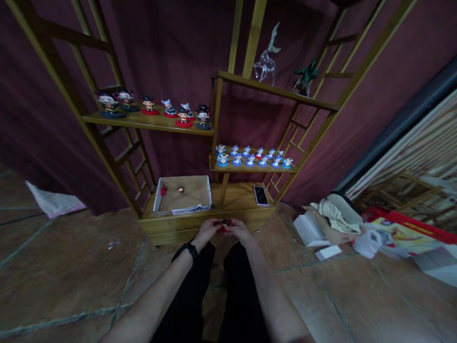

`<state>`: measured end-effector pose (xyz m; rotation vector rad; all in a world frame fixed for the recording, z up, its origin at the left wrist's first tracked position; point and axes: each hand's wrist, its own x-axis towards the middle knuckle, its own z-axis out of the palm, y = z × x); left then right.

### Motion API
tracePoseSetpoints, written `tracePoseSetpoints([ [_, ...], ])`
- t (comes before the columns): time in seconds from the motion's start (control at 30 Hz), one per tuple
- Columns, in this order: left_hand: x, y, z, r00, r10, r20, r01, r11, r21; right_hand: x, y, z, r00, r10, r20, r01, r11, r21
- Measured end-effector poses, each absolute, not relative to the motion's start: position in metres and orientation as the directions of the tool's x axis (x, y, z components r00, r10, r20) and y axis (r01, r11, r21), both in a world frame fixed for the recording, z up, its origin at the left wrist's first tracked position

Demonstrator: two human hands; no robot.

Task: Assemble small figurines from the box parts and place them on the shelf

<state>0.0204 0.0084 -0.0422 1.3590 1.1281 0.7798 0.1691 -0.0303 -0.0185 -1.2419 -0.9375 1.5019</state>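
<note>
Between both hands I hold a small dark-haired figurine point(224, 223) with a red base, low in front of the cabinet. My left hand point(208, 229) grips it from the left side, and my right hand point(238, 228) closes on it from the right. Fingers cover much of it. Just beyond, to the left, an open cardboard box point(192, 208) rests on the cabinet's lowest board. Inside lie a small figurine piece point(181, 189) and a red piece point(163, 191). Similar figurines point(183, 117) stand on the upper left shelf, some on red bases.
Two rows of small blue and white figurines point(250, 160) occupy the middle shelf. A phone point(261, 196) lies on the lowest board. Above stand a clear deer figure point(265, 64) and a dark green statue point(305, 78). White boxes point(310, 230) and bags clutter the floor at right.
</note>
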Motion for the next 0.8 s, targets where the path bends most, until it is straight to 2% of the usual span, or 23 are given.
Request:
tracePoseSetpoints([
  [0.1,0.023,0.007,-0.043,0.311,0.942,-0.126,0.105,0.097,0.99,0.169,-0.032,-0.015,-0.034,0.966,-0.257,-0.243,-0.258,-0.935],
  [0.23,0.025,0.004,-0.038,0.303,0.952,-0.043,0.111,0.01,0.994,0.169,-0.032,-0.017,-0.057,0.972,-0.229,-0.282,-0.235,-0.93],
  [0.5,0.023,-0.013,-0.018,0.296,0.944,0.144,0.318,-0.24,0.917,0.172,-0.03,-0.028,-0.007,0.996,-0.086,-0.195,-0.086,-0.977],
  [0.67,0.022,-0.026,-0.006,0.267,0.953,0.145,0.454,-0.257,0.853,0.173,-0.033,-0.024,0.005,1.0,-0.03,-0.164,-0.028,-0.986],
  [0.8,0.021,-0.028,-0.003,0.274,0.947,0.168,0.462,-0.283,0.841,0.173,-0.035,-0.02,0.011,0.999,-0.034,-0.155,-0.031,-0.987],
])
